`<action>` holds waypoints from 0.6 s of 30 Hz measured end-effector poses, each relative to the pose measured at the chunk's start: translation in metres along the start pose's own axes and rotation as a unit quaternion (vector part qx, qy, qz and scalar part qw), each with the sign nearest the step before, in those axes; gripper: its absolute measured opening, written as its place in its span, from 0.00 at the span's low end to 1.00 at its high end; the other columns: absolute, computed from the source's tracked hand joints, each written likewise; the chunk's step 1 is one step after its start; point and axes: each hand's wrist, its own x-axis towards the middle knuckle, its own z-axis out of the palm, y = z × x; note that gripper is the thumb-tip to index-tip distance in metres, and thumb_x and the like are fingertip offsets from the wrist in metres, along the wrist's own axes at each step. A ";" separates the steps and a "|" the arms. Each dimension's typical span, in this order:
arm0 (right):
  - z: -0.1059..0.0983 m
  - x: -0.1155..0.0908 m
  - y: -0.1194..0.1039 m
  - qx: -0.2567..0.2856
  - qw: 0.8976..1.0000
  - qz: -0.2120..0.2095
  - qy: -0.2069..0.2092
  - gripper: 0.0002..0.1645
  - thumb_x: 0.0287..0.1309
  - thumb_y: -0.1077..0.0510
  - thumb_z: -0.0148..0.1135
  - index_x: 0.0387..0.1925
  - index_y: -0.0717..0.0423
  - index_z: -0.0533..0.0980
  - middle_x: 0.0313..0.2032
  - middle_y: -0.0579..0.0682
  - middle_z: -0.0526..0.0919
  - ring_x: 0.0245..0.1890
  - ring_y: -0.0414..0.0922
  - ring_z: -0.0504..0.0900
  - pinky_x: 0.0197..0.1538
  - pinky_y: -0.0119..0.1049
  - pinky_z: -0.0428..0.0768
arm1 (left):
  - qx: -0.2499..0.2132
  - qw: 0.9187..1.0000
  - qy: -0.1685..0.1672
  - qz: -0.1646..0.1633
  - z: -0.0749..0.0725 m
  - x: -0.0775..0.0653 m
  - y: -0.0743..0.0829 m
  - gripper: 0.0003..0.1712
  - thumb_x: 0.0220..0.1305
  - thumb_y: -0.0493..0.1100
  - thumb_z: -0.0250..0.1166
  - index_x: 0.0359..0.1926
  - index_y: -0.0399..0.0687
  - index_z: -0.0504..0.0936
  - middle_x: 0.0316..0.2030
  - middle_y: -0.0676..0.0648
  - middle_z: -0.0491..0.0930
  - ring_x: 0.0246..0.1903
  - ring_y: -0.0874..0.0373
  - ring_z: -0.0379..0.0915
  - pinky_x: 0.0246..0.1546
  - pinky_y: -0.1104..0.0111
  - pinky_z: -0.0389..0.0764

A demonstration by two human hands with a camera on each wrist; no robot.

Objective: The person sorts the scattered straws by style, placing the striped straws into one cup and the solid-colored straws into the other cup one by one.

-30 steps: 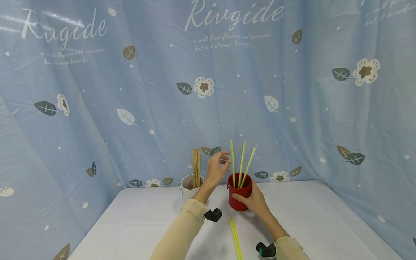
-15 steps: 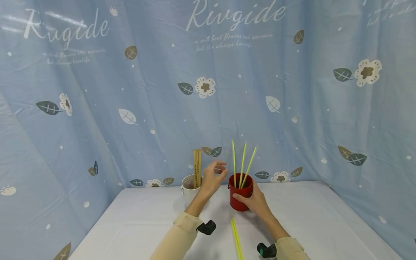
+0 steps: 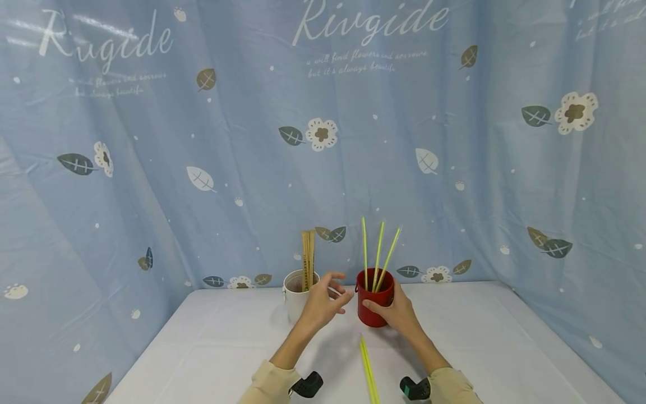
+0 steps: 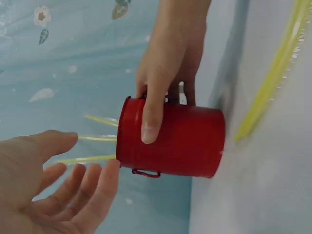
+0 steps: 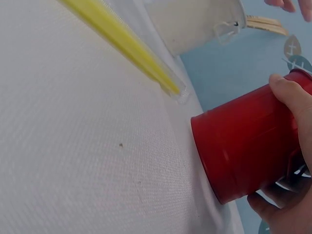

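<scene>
My right hand [image 3: 402, 313] grips the side of a small red metal bucket [image 3: 370, 314] that stands upright on the table, thumb across the front and fingers behind. Out of it lean 3 yellow straws [image 3: 378, 252] in clear wrappers. My left hand [image 3: 323, 303], fingers loosely bent and holding nothing, is just left of the bucket. In the left wrist view, its fingertips [image 4: 113, 168] come right up near the bucket's rim. More wrapped yellow straws [image 3: 369, 370] lie on the table in front, pointing toward the bucket.
Behind my left hand stands a white bucket [image 3: 294, 303] with several wooden chopsticks [image 3: 308, 255] upright in it. A white cloth covers the table [image 3: 212, 348]. Blue patterned curtain [image 3: 242, 140] hangs along the back and both sides.
My left hand has come down and back from beside the straw tops to the level of the red bucket's rim. My right hand keeps its grip on the bucket.
</scene>
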 end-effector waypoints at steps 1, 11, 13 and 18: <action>0.000 0.000 0.000 -0.001 1.000 -0.001 0.000 0.57 0.49 0.43 0.75 0.73 0.52 0.53 0.66 0.57 0.71 0.64 0.57 0.72 0.61 0.57 0.77 | 0.008 1.000 -0.005 0.000 -0.001 -0.003 -0.001 0.23 0.62 0.44 0.69 0.57 0.45 0.75 0.36 0.42 0.79 0.31 0.55 0.81 0.23 0.71 0.84; 0.000 0.002 0.003 -0.004 1.000 -0.004 0.000 0.57 0.49 0.43 0.76 0.73 0.53 0.54 0.66 0.57 0.71 0.64 0.57 0.72 0.62 0.57 0.76 | 0.085 0.992 -0.089 -0.028 0.009 -0.035 -0.012 0.25 0.57 0.45 0.73 0.54 0.45 0.77 0.31 0.48 0.79 0.19 0.64 0.77 0.19 0.75 0.80; 0.001 0.002 0.002 -0.006 1.000 -0.004 0.001 0.57 0.49 0.43 0.76 0.73 0.53 0.54 0.66 0.57 0.71 0.64 0.57 0.72 0.62 0.57 0.76 | 0.097 0.990 -0.102 -0.034 0.012 -0.039 -0.014 0.26 0.56 0.45 0.73 0.55 0.45 0.77 0.31 0.48 0.79 0.16 0.66 0.75 0.18 0.74 0.79; 0.000 0.001 0.001 -0.010 1.000 0.004 0.000 0.58 0.49 0.43 0.75 0.73 0.54 0.53 0.66 0.57 0.71 0.65 0.57 0.72 0.62 0.57 0.76 | 0.127 0.982 -0.131 -0.042 0.020 -0.048 -0.013 0.28 0.55 0.46 0.74 0.56 0.45 0.76 0.30 0.47 0.80 0.12 0.66 0.73 0.15 0.74 0.77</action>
